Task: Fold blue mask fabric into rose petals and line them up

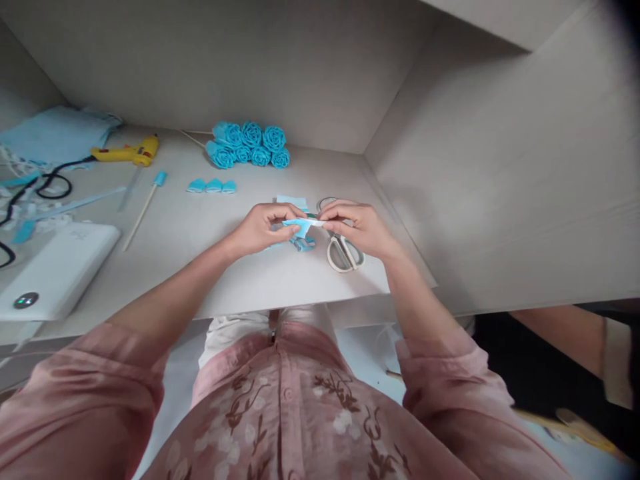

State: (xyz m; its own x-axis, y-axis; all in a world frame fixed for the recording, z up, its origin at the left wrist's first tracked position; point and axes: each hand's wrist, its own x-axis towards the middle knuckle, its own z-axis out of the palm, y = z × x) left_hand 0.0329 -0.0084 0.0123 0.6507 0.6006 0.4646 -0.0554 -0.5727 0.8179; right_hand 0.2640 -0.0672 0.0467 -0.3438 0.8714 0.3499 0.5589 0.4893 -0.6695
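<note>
Between my two hands, over the front part of the table, is a small light-blue piece with a white side (pixel 304 227). Thumb and fingers of my left hand (pixel 267 227) pinch its left part. My right hand (pixel 357 227) pinches its white right end. White-handled scissors (pixel 345 255) lie beneath and beside my right hand, partly hidden by it. Just beyond my fingers lies a flat light-blue piece (pixel 293 202). Small blue scraps (pixel 303 245) rest on the table below the held piece.
Several blue rosettes (pixel 251 135) are bunched at the back wall. Three folded blue pieces (pixel 214 186) lie in a row. A blue-tipped stick (pixel 145 210), yellow glue gun (pixel 133 152), white power bank (pixel 63 267) and pale-blue sheets (pixel 60 133) are leftward. A person's arm (pixel 563 337) shows at right.
</note>
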